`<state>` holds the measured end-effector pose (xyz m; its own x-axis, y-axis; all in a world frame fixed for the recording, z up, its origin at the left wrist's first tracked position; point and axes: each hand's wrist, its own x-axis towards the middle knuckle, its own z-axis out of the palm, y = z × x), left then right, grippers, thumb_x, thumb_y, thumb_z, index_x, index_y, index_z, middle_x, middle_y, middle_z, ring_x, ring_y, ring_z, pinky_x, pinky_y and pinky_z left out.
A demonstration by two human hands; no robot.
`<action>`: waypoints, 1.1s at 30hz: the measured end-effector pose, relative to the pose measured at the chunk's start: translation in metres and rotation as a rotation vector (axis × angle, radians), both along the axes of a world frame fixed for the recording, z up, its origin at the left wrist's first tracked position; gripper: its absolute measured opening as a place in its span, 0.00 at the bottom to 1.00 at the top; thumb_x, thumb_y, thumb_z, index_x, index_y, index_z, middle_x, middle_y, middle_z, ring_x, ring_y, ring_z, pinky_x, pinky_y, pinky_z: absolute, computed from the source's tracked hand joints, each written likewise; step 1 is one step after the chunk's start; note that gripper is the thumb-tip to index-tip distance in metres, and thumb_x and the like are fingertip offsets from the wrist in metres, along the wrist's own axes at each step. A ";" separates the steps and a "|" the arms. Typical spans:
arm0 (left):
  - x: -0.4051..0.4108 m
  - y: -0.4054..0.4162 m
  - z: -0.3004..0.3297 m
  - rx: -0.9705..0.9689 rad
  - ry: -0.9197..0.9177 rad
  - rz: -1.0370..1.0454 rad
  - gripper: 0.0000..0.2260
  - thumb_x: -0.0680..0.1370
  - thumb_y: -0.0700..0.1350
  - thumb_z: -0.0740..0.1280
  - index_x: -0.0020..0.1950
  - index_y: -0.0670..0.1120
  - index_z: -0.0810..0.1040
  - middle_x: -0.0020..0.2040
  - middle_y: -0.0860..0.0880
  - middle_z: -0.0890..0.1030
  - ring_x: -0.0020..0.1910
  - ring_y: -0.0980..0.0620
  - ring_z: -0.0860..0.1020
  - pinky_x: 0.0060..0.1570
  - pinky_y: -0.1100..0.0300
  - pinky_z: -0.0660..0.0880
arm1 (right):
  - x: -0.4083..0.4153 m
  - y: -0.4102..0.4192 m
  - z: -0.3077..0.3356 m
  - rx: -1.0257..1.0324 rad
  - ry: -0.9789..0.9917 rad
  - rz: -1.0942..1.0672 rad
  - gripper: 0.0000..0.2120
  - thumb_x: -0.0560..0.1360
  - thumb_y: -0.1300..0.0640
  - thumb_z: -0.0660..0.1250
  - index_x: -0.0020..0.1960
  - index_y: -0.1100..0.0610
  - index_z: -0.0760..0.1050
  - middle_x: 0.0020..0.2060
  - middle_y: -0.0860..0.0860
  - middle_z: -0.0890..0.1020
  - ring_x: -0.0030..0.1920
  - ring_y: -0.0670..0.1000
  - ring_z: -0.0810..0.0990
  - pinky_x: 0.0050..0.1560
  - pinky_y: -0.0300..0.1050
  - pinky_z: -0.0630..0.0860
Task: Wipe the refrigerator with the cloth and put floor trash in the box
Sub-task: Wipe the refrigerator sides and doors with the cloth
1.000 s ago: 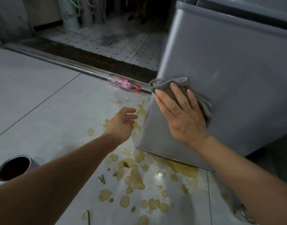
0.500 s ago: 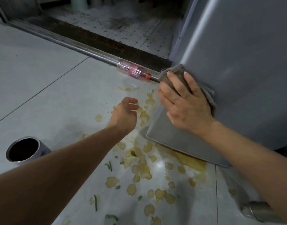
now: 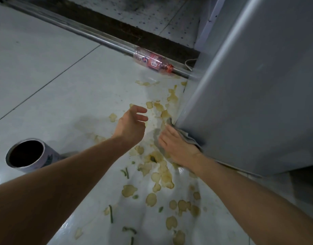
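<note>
The right hand (image 3: 177,147) lies flat with its fingers extended, pressing the grey woven cloth (image 3: 186,137) against the lower corner of the grey metal refrigerator (image 3: 249,89). Most of the cloth is hidden under the hand; only a folded edge shows. The left hand (image 3: 131,124) hangs above the floor with its fingers loosely curled, holding nothing.

Floor trash lies spread across the pale tiled floor (image 3: 46,68): yellowish vegetable peelings (image 3: 162,174), thin green scraps (image 3: 111,213), a clear plastic bottle with a red label (image 3: 153,61) resting against the metal door rail (image 3: 81,30), and an open cylindrical metal can (image 3: 26,155) near the left forearm. No box is in view.

Risks:
- The cloth sits at the cabinet's bottom edge. A further downward stroke would probably drag it into the wet yellowish residue on the tiles and smear that residue onto the panel.
- The floor looks wet and glossy, so a foot or knee may slip on the peelings.
- A sweep of the left forearm could knock the can over.

Clearances: the refrigerator's corner edge runs up and away from the right hand. Open tile lies to the left of both arms, well apart from the debris. The rail bounds the far side.
</note>
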<state>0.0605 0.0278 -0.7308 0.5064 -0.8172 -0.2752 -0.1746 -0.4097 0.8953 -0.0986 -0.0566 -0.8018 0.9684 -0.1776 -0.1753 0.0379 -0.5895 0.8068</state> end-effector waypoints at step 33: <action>-0.078 -0.046 0.011 0.008 -0.440 -0.159 0.16 0.72 0.49 0.72 0.51 0.49 0.66 0.50 0.50 0.79 0.48 0.46 0.80 0.50 0.47 0.78 | -0.154 -0.011 0.053 0.065 -0.634 0.116 0.15 0.78 0.61 0.60 0.63 0.52 0.75 0.67 0.46 0.74 0.67 0.51 0.72 0.68 0.52 0.58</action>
